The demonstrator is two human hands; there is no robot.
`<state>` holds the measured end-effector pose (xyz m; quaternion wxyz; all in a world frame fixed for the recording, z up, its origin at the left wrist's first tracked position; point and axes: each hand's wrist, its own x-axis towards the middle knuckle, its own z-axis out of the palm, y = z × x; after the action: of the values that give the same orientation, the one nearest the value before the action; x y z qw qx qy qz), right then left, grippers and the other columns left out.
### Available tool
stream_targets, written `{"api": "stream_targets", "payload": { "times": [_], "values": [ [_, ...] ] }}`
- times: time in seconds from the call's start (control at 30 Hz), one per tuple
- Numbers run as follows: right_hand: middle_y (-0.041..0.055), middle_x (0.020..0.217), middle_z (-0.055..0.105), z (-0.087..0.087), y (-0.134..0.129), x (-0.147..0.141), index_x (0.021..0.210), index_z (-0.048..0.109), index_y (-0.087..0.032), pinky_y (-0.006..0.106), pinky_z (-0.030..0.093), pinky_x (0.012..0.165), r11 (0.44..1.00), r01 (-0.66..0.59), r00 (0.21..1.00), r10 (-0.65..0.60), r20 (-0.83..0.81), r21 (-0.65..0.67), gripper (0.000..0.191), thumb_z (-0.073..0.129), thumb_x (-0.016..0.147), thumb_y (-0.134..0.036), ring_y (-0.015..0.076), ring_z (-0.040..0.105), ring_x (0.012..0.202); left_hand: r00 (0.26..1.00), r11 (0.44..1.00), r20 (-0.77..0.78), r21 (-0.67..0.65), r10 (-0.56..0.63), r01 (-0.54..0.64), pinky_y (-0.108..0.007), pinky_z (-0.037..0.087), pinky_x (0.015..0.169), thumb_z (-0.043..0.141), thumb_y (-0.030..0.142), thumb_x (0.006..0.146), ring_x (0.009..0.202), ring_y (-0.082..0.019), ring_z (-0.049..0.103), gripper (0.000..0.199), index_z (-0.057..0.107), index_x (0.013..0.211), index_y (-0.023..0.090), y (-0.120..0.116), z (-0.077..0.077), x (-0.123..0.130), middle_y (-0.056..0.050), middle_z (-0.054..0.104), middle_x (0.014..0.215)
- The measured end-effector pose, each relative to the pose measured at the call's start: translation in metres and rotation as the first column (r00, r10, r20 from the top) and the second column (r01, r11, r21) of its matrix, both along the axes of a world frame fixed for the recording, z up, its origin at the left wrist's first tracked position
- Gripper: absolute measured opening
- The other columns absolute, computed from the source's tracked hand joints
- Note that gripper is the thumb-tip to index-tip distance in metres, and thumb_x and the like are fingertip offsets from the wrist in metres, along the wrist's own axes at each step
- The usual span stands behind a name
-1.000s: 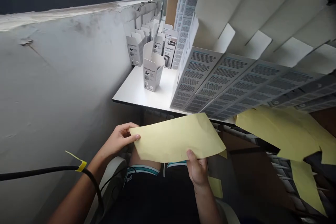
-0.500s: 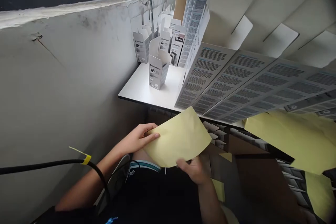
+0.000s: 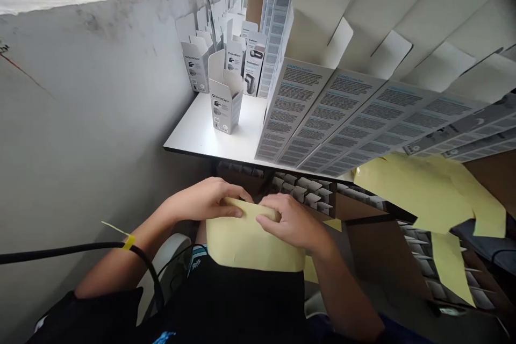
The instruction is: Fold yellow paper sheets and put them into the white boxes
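**Fig.** Yellow paper sheet [image 3: 250,239] at lap height, directly over the person's black shorts [image 3: 242,301]; lower edge hangs free, upper edge bunched under the fingers. Whether it is folded: cannot tell, hands cover the top.

**Hands:** L hand [image 3: 205,200] & R hand [image 3: 292,220] close together, both clamped on the sheet's upper edge, fingertips nearly meeting at mid-edge, w/ thumbs hidden or tucked behind paper. L forearm carries a black cable [image 3: 72,256] w/ yellow tag [image 3: 128,242] just beside the wrist side of the arm; cable runs off to the L edge of view.

**Ahead:** White table [image 3: 193,134] beyond the hands, its near edge well above the sheet. On it, one upright open-flap SilverCrest carton [image 3: 224,99] stands alone; more upright cartons [image 3: 195,67] in a row behind, along the concrete wall [image 3: 80,118].

**R side:** Large printed carton blanks [image 3: 322,113] overhang the table, text panels facing down & toward the person. Below them, a pile of yellow paper sheets [image 3: 419,188] hangs at the R, partly over a brown cardboard box [image 3: 382,247]. Rows of small folded white cartons [image 3: 300,188] lie under the table, just past the hands.

**L side:** White curved object [image 3: 171,252] beside the L forearm; exact kind unclear.
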<state>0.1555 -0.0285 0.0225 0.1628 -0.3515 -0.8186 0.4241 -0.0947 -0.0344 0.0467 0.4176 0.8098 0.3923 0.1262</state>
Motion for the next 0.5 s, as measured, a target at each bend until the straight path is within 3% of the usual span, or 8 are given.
{"api": "stream_targets", "payload": {
  "times": [0.07,0.13,0.2,0.27,0.3,0.33,0.4,0.5],
  "values": [
    [-0.0039,0.061,0.037,-0.002,0.008,-0.002,0.063,0.046,-0.015,0.021,0.03,0.054,0.973,-0.119,0.993,0.119,-0.015,-0.197,0.03,0.057,0.088,-0.028,0.0069,0.034,0.057,1.0,0.987,-0.004,0.157,0.014,-0.013,-0.028,0.052,0.087,0.068,0.033,0.091,0.096,-0.021,0.07,0.028,0.071,0.117,0.022,0.0,0.003,0.0,-0.006,0.074,0.11],
    [-0.0046,0.061,0.028,-0.006,0.01,0.001,0.062,0.038,-0.016,0.022,0.021,0.049,0.933,-0.19,0.98,0.162,-0.116,-0.306,0.039,0.057,0.09,-0.036,0.0057,0.026,0.056,0.999,0.93,0.011,0.366,0.041,-0.042,-0.035,0.048,0.102,0.07,0.033,0.09,0.106,-0.021,0.067,0.022,0.072,0.11,0.023,-0.004,0.004,0.0,-0.005,0.073,0.111],
    [-0.0044,0.062,0.029,-0.011,0.009,0.003,0.065,0.04,-0.016,0.021,0.021,0.05,0.915,-0.225,0.964,0.16,-0.212,-0.336,0.04,0.058,0.091,-0.041,0.0056,0.027,0.057,0.995,0.798,0.041,0.594,0.096,-0.101,-0.04,0.043,0.108,0.069,0.03,0.09,0.108,-0.02,0.064,0.01,0.074,0.098,0.025,-0.011,0.001,0.001,-0.005,0.071,0.11],
    [-0.0039,0.063,0.032,-0.015,0.006,0.005,0.066,0.042,-0.016,0.021,0.024,0.052,0.912,-0.235,0.949,0.141,-0.281,-0.335,0.041,0.057,0.092,-0.044,0.006,0.03,0.058,0.985,0.645,0.087,0.747,0.146,-0.162,-0.036,0.048,0.095,0.067,0.021,0.09,0.092,-0.016,0.064,0.008,0.074,0.089,0.025,-0.019,-0.004,0.005,-0.004,0.07,0.102],
    [-0.0036,0.064,0.034,-0.017,0.004,0.005,0.066,0.043,-0.016,0.021,0.025,0.053,0.914,-0.238,0.939,0.131,-0.317,-0.329,0.041,0.055,0.093,-0.044,0.0062,0.031,0.058,0.983,0.594,0.109,0.785,0.148,-0.176,-0.032,0.05,0.084,0.066,0.017,0.089,0.081,-0.014,0.062,0.01,0.073,0.087,0.024,-0.023,-0.006,0.008,-0.003,0.07,0.095],
    [-0.0034,0.063,0.035,-0.018,0.002,0.004,0.066,0.042,-0.016,0.022,0.026,0.053,0.917,-0.241,0.927,0.121,-0.355,-0.319,0.041,0.054,0.093,-0.044,0.0065,0.032,0.058,0.983,0.571,0.12,0.801,0.138,-0.178,-0.028,0.049,0.073,0.065,0.013,0.089,0.073,-0.012,0.06,0.012,0.072,0.089,0.022,-0.027,-0.009,0.011,-0.003,0.069,0.088],
    [-0.003,0.063,0.036,-0.019,-0.001,0.003,0.065,0.041,-0.016,0.023,0.026,0.054,0.929,-0.24,0.903,0.107,-0.417,-0.282,0.039,0.05,0.093,-0.042,0.0068,0.033,0.058,0.985,0.585,0.124,0.793,0.123,-0.173,-0.024,0.045,0.061,0.062,0.01,0.088,0.066,-0.01,0.059,0.013,0.071,0.092,0.02,-0.034,-0.013,0.015,-0.002,0.069,0.083],
    [-0.0035,0.06,0.032,-0.02,-0.004,0.0,0.062,0.037,-0.017,0.023,0.023,0.053,0.956,-0.212,0.899,0.108,-0.425,-0.205,0.037,0.05,0.091,-0.035,0.0066,0.031,0.056,0.981,0.618,0.132,0.763,0.139,-0.19,-0.023,0.047,0.059,0.064,0.019,0.09,0.067,-0.011,0.064,0.008,0.071,0.094,0.019,-0.042,-0.016,0.021,-0.003,0.071,0.085]
  ]
}}
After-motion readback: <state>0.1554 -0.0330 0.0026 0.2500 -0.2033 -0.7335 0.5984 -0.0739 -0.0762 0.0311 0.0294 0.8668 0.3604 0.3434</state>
